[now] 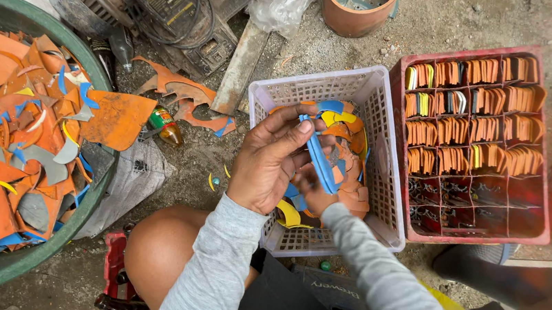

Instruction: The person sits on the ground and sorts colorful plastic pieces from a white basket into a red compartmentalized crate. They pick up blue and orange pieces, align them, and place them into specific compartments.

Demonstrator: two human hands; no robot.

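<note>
Both of my hands meet over the white plastic basket (366, 89) between my knees. My left hand (268, 164) is uppermost, knuckles toward me, its fingers (292, 133) curled and pinching the top of a long blue strip (320, 160). That strip runs from the fingertips near the basket's far side down toward me and a little to my right, so its long axis lies along the basket. My right hand (316, 198) sits just beneath and is mostly hidden by the left hand and the strip; it seems closed around the strip's lower end, though I cannot tell for sure. Under both hands lies a heap of orange, blue and yellow offcuts (349, 184). To my right stands the red compartment crate (479, 136) with sorted pieces in its far rows. On my left, the green tub (85, 216) holds larger scraps.
</note>
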